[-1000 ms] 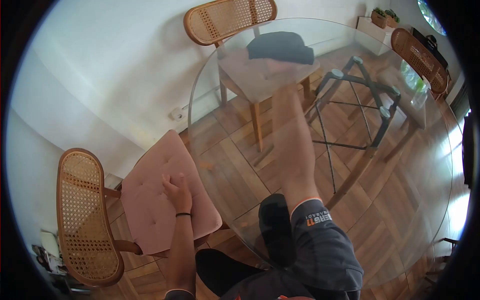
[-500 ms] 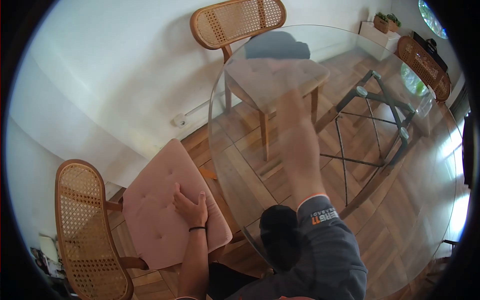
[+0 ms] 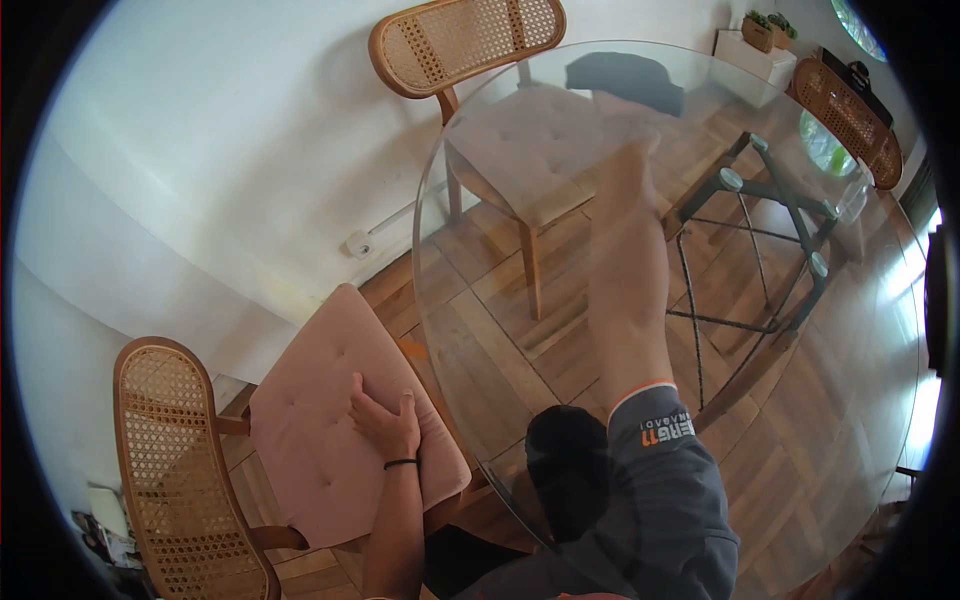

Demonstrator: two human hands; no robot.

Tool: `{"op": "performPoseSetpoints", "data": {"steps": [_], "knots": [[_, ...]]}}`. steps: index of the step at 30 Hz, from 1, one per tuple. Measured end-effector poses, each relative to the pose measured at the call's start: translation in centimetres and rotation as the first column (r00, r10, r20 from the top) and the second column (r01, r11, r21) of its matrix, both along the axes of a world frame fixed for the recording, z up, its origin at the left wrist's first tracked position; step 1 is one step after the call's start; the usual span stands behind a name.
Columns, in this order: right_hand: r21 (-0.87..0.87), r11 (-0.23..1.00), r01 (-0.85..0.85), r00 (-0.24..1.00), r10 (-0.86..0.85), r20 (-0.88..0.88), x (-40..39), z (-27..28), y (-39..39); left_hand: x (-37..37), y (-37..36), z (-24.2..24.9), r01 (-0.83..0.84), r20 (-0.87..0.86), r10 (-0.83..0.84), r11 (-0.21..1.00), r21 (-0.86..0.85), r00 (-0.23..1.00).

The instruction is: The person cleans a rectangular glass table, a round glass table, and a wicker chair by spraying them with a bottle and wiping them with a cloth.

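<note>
Out across the round glass tabletop [image 3: 470,330] reaches my right arm, its sleeve grey with an orange edge. At the far side my right hand [image 3: 630,118], blurred by motion, is on a grey cloth [image 3: 628,80] that lies against the glass; its separate fingers are hard to make out. My left hand [image 3: 386,425], with a dark band at the wrist, is at the pink tufted seat cushion [image 3: 310,430] of the near chair. Its thumb stands apart from the fingers and it holds nothing.
A cane-backed chair [image 3: 470,45] stands by the wall, its pink seat showing through the glass. Under the top is a dark metal and wood table base [image 3: 760,230]. Another cane chair [image 3: 850,125] and potted plants [image 3: 765,32] are at the far right.
My right hand and the grey cloth have moved to the right over the far part of the glass. My left hand stays at the cushion, while the view has shifted slightly.
</note>
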State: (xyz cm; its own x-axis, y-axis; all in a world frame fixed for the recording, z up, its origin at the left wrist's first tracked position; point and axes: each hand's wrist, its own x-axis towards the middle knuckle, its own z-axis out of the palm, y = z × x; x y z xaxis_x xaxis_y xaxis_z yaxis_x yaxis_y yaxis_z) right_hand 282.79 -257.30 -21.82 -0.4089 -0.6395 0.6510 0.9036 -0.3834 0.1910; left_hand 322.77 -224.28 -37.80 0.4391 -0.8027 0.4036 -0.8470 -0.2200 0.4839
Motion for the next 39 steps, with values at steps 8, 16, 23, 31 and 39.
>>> {"op": "performPoseSetpoints", "data": {"steps": [8,16,23,31,39], "knots": [[0.001,0.996,0.087,0.996,-0.087,0.035,1.8,0.0,2.3,0.4,-0.5,-0.4,0.022,-0.022,-0.022,0.999,-0.039,0.999],[-0.029,0.963,0.266,0.958,-0.261,0.114,3.0,-1.1,6.3,0.5,-0.8,-0.3,0.007,-0.013,-0.008,0.999,-0.039,1.0],[0.217,0.959,0.184,0.969,-0.214,0.123,9.6,-1.6,15.3,0.0,-1.3,0.1,-0.079,0.027,0.078,0.995,0.053,0.997],[0.458,0.887,0.06,0.984,-0.13,0.123,11.2,-1.3,31.4,0.7,-1.6,-0.6,-0.081,0.052,0.078,0.995,0.051,0.996],[0.33,0.906,0.266,0.938,-0.323,0.13,3.4,3.7,29.1,1.1,-1.8,-0.7,-0.11,0.093,0.102,0.991,0.081,0.99]]}}
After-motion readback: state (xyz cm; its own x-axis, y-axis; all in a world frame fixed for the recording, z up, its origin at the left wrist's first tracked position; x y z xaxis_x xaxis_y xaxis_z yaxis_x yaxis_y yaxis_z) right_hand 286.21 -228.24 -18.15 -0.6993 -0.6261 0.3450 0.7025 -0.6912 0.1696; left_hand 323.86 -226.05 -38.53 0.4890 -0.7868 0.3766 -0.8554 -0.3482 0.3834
